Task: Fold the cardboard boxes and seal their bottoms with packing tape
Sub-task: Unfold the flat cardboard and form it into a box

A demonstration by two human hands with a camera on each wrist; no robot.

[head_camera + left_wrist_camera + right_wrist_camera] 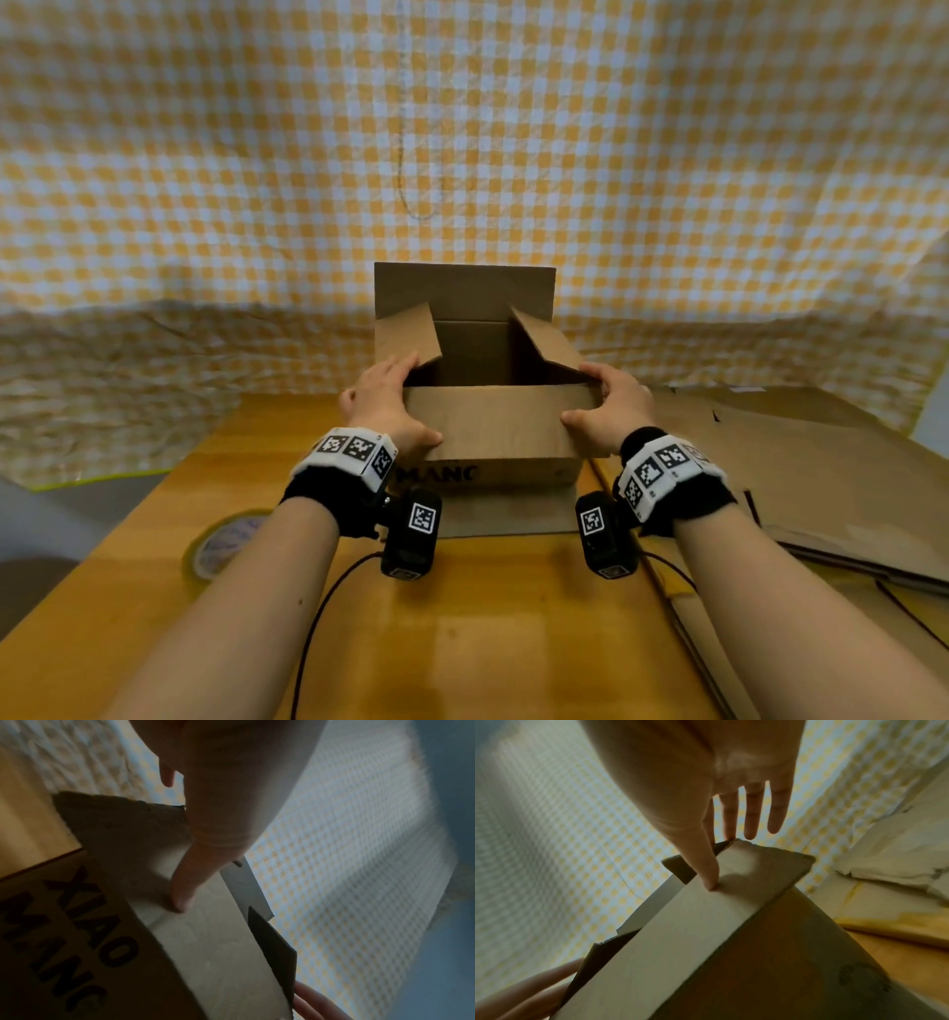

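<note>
Box [498, 426] on table [513, 642] — centre, tape roll [226, 545] nearer left, flat cardboard [821, 462] right, cloth [462, 128] behind

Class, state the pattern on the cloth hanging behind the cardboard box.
The cloth is a yellow-and-white gingham check, clearest in the head view.

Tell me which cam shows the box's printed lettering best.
Left wrist: the lettering on the box fills the lower left, large and legible. Head shows only a strip of it below the near flap; right wrist shows it only as a blur.
</note>
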